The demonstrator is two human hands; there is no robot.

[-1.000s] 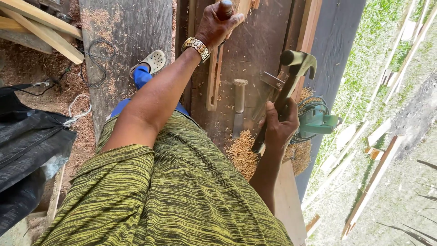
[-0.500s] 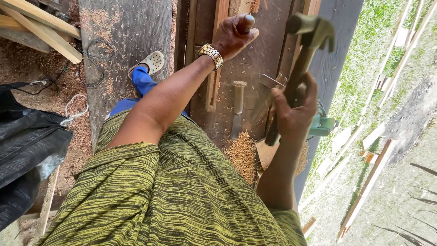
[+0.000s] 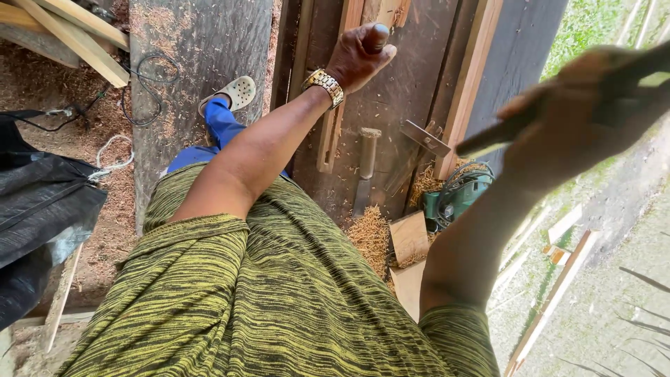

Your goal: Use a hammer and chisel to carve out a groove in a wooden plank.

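Sawdust covers the ground at the far left, where a black plastic sheet (image 3: 42, 202) lies under loose timber offcuts (image 3: 66, 31) and a dark cable (image 3: 150, 91) curls over a grey plank (image 3: 202, 49). A pale clog (image 3: 234, 91) on a blue trouser leg stands on that plank, well to the left of the left hand's fingers. Right of it runs the dark wooden tabletop (image 3: 398, 91), strewn with shavings. The left hand (image 3: 359, 56), a gold watch (image 3: 322, 85) on its wrist, is closed with its fingers clenched around the top of an upright wooden strip (image 3: 335, 119); the thumb points up. Just below and right of those fingers a chisel (image 3: 364, 171) lies flat on the tabletop, and beside it a flat metal blade (image 3: 424, 137) leans against a pale wooden batten (image 3: 467, 84). Below that, a green power tool (image 3: 457, 195) sits among shavings with small board pieces (image 3: 408, 241) near it. At the far right the right hand (image 3: 579, 119) is raised and blurred, its fingers wrapped around the handle of a hammer (image 3: 628, 70), held well apart from the left hand and above the tabletop's edge, over the grass beyond.
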